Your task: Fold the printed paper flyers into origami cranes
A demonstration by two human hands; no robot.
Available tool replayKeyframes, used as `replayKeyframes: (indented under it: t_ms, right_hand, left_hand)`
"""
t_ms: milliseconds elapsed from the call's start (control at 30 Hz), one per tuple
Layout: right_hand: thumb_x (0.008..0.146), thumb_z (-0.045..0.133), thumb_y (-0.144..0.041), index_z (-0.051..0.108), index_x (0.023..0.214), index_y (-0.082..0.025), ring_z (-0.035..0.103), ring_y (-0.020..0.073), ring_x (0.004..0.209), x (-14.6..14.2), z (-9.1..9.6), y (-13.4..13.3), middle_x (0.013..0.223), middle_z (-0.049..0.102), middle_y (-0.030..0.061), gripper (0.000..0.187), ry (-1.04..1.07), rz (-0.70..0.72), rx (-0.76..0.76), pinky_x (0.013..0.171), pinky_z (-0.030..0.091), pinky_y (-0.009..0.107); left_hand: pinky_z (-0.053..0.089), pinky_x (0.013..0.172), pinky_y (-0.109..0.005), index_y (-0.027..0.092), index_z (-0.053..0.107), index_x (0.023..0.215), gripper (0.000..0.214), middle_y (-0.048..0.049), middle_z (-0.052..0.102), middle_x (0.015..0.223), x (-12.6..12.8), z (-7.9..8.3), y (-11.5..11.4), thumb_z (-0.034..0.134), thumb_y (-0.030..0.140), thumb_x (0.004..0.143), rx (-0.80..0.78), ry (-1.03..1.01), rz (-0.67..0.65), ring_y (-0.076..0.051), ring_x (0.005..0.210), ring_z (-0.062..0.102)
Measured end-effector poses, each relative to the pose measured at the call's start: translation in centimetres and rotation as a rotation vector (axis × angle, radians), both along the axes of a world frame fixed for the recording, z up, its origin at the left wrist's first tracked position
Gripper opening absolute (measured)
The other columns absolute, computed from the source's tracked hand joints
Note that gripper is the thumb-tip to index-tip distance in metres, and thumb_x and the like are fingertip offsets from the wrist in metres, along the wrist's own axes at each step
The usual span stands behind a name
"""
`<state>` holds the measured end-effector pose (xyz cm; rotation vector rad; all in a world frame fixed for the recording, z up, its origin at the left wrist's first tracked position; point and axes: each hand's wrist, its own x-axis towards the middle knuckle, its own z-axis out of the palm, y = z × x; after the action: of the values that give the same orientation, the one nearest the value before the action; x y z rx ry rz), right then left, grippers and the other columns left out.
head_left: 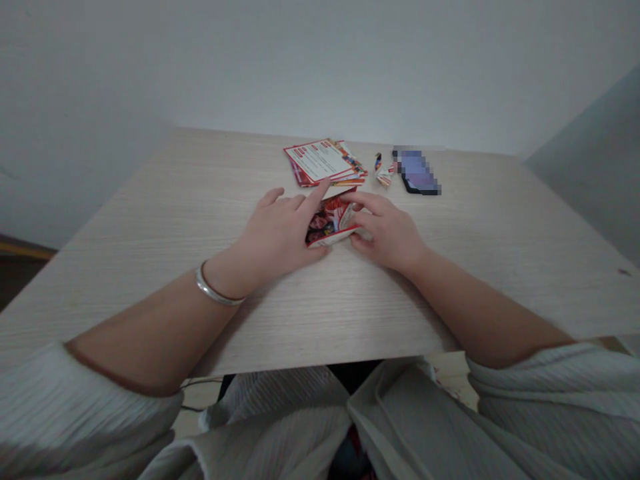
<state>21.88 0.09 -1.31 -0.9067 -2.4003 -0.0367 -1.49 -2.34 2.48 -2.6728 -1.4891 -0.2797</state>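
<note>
A folded red and white printed paper (331, 220) lies on the pale wooden table (200, 200), between my two hands. My left hand (280, 233) lies flat beside it with fingers stretched out, the index fingertip pressing its upper left edge. My right hand (387, 230) has its fingers curled, pinching the paper's right edge. A silver bangle (216, 291) circles my left wrist.
A stack of red and white printed sheets (324, 162) lies beyond my hands. To its right sit a small folded paper piece (384, 170) and a dark phone (417, 175). A white wall rises behind the table's far edge.
</note>
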Motion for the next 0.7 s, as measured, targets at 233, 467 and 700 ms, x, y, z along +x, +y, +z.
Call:
replayKeyframes:
  t_ms: [233,467,700]
  right_hand:
    - [0.088,0.070,-0.023,0.071,0.099,-0.029,0.061,0.0309,0.132,0.3,0.0,0.2,0.158,0.054,0.0034,0.012,0.205,-0.075,0.000,0.109,0.055,0.054]
    - [0.086,0.061,-0.018,0.068,0.089,-0.024,0.072,0.0234,0.096,-0.1,-0.5,0.4,0.100,0.077,0.0051,0.010,0.229,-0.036,-0.095,0.090,0.060,0.041]
    - [0.088,0.062,-0.027,0.065,0.090,-0.024,0.073,0.0166,0.080,-0.6,-0.7,0.0,0.092,0.077,0.0010,0.005,0.486,-0.014,-0.224,0.073,0.064,0.032]
  left_hand:
    - [0.049,0.100,-0.046,0.015,0.036,0.162,0.084,-0.0181,0.070,0.134,-0.2,0.2,0.2,0.067,0.047,0.090,0.058,-0.177,-0.003,-0.035,0.116,0.069]
    - [0.044,0.108,-0.050,0.017,0.045,0.157,0.073,-0.0165,0.070,0.139,-0.3,-0.3,0.5,0.066,0.036,0.090,0.039,-0.191,-0.047,-0.036,0.123,0.067]
    - [0.030,0.123,-0.059,0.021,0.058,0.137,0.049,-0.0111,0.075,0.131,-0.4,-1.7,1.3,0.065,0.036,0.090,0.037,-0.361,-0.020,-0.031,0.124,0.068]
